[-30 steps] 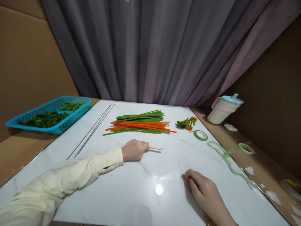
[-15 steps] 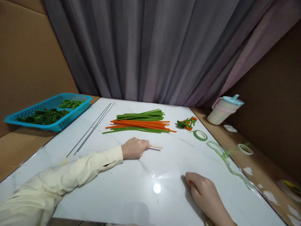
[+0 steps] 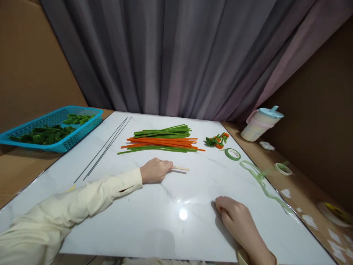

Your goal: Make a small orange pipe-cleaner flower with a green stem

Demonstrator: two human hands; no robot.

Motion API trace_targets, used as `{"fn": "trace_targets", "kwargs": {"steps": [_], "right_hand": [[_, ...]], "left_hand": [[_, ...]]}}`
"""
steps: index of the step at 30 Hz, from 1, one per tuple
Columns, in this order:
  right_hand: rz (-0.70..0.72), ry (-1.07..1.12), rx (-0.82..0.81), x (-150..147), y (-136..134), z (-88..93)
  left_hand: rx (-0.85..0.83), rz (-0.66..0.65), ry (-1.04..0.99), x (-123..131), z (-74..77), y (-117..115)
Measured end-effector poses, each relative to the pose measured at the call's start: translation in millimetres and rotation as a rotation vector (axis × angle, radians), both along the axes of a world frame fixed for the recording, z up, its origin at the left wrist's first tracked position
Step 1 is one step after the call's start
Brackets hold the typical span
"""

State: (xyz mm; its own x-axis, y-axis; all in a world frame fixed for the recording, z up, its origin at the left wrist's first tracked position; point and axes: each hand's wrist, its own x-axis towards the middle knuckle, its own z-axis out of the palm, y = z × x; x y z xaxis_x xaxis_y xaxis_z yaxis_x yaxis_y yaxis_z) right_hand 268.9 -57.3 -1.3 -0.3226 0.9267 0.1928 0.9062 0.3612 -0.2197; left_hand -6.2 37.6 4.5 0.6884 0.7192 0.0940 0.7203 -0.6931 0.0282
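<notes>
Left hand [image 3: 156, 170] lies on the worktop [image 3: 138, 217], fingers pinched narrow on one end of a wooden stick [image 3: 182, 168]. The stick lies flat and juts rightward, just short of the green and orange stems [image 3: 161, 141], which are laid parallel, apparently for easy reach. Right hand [image 3: 234, 217] rests palm down, fingers curled under; whether they enclose anything cannot be told. The gripped end of the stick is hidden.

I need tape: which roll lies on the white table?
The darker green roll; the paler roll lies on the brown board instead.
</notes>
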Motion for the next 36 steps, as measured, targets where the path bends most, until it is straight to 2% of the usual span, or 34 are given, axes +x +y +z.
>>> {"fn": "trace_targets", "kwargs": {"steps": [9,19,36], "right_hand": [[-0.017,0.026,-0.032,1,0,-0.1],[-0.002,0.061,-0.033,0,2,1.7],[0.002,-0.037,-0.071,11,2,-9.8]], "left_hand": [[0.007,-0.042,0.008,-1,-3.0,0],[-0.007,-0.024,0.001,1,-1.2,0],[-0.001,-0.018,0.049,1,2.7,-2]]}}
